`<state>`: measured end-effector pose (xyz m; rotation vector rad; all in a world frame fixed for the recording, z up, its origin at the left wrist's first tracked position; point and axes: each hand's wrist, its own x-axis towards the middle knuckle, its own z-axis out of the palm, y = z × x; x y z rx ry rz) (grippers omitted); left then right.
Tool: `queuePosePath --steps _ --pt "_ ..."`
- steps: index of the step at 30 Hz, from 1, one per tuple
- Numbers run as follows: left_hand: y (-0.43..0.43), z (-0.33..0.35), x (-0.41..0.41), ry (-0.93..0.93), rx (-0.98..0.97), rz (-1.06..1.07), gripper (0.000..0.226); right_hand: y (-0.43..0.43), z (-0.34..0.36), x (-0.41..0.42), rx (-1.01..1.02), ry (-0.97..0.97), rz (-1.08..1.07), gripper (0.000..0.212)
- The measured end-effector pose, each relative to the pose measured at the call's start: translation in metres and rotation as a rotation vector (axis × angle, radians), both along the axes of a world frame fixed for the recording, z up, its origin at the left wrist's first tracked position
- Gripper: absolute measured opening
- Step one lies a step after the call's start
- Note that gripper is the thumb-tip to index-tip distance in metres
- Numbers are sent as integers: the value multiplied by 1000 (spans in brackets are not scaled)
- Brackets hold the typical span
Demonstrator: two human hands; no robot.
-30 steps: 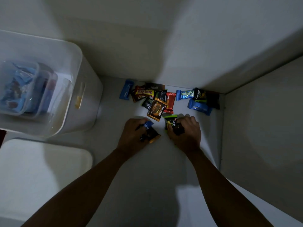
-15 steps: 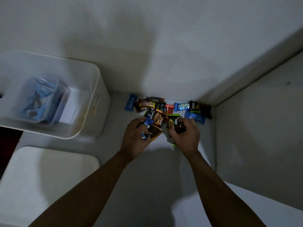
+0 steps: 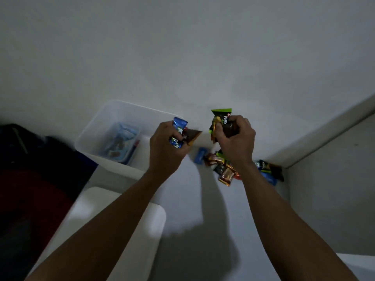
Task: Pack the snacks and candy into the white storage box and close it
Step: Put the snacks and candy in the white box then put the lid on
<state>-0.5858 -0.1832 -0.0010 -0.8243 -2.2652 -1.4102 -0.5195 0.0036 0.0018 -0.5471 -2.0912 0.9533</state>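
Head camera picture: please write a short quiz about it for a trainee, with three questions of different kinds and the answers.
1. True or false: the left hand and the right hand each hold something above the floor.
2. Where is the white lid? A. closed on the white storage box; B. lying flat beside the box, nearer the person; C. in the right hand.
3. What already lies inside the box?

Key:
1. True. The left hand's fingers hold a blue packet, and the right hand's hold a green-edged packet.
2. B.
3. A clear container with blue packets in it.
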Motion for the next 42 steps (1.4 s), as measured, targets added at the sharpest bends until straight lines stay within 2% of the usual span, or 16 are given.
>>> queuePosePath --steps 4,10,15,22,25,28,31,35,39,42 --pt "-58 7 -52 -120 -133 72 21 -57 13 -45 28 -76 101 27" --pt "-110 -2 -100 -480 -566 -33 20 -134 2 -99 55 -305 159 28" --pt "-120 -16 -125 -505 -769 -187 24 -164 -18 -126 44 -520 133 29" --pt "-117 -27 -131 -566 -827 -305 24 -175 -43 -148 84 -746 -4 37" --pt "-118 -30 -131 -588 -769 -331 28 -180 -43 -153 20 -718 -7 52" --pt "-120 -37 -132 -627 -669 -353 25 -180 -41 -156 -139 -647 -9 63" --pt "-120 -36 -131 -671 -599 -362 39 -177 -39 -155 -280 -517 4 66" --pt "-119 -25 -124 -668 -554 -391 47 -174 -27 -145 -306 -348 54 47" --pt "-115 -20 -116 -686 -497 -367 47 -160 -14 -132 -216 -285 34 41" --pt "-103 -16 -109 -619 -501 -303 51 -141 -13 -116 -189 -276 0 36"
